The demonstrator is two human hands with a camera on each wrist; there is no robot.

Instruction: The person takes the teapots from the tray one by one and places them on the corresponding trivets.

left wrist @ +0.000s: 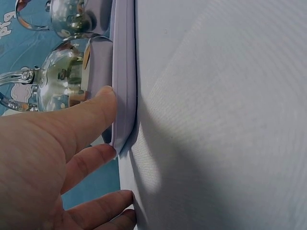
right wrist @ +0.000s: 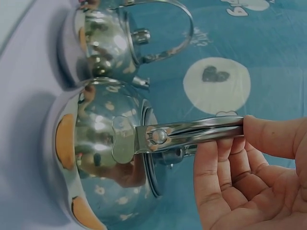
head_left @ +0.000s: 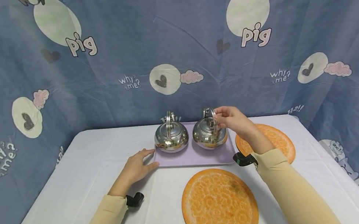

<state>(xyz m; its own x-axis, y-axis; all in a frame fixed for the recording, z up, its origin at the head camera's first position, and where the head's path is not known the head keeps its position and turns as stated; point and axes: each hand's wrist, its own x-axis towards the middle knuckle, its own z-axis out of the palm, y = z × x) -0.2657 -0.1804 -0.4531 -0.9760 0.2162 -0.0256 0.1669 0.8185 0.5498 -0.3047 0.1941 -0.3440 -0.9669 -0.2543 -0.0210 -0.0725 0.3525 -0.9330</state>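
Two shiny steel kettles stand side by side on a lilac tray [head_left: 185, 160] at the back of the table. My right hand [head_left: 233, 120] pinches the raised handle [right wrist: 201, 129] of the right kettle [head_left: 206, 138] between thumb and fingers. That kettle is upright, and its lid shows below the handle. The left kettle [head_left: 170, 142] has its handle up too, with no hand on it. My left hand [head_left: 136, 167] is at the tray's front left corner, fingers spread. Its thumb [left wrist: 98, 106] rests at the tray's rim, and the index fingertip is right by the corner.
A round orange mat with a bread-like print [head_left: 219, 203] lies on the white tablecloth [head_left: 76, 197] in front of the tray. A second such mat [head_left: 277, 138] lies to the right, partly behind my right forearm. A blue printed curtain [head_left: 171, 39] hangs behind the table.
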